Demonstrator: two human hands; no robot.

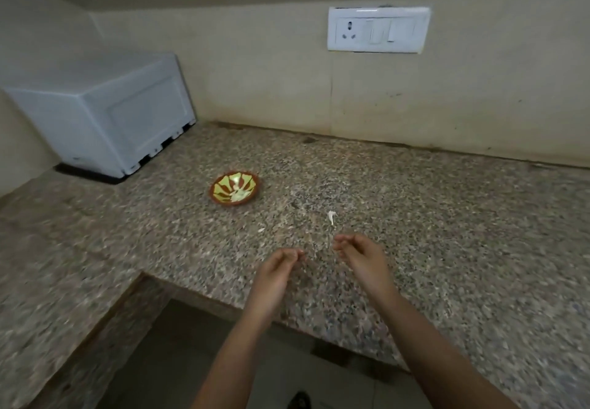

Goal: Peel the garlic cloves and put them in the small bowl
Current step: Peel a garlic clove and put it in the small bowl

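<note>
I had both grips over the near part of the bench (447, 217), fingers curled with the tips drawn toward the thumbs. The picture was too blurred for me to tell whether either pinched something or was merely clenched on nothing. The white garlic piece (332, 217) lay on the stone just beyond the fingertips of the right grip (357, 254). Its long axis ran roughly away from me, in line with that forearm. I could not tell if it was a clove or only skin. The right grip was plainly the nearer one to it. The left grip (281, 268) sat a little lower and to the left. The small bowl (234, 188) stood ahead and left of the left grip, well apart from both, with something pale inside that I took for peeled cloves. A small white fleck (261, 230) lay between bowl and left grip. I judged a short forward reach would take the piece, then a carry left and forward to the bowl. The bench was speckled granite, L-shaped, against a cream wall. A white appliance (105, 115) stood in the far left corner, with a socket plate (378, 29) above.
</note>
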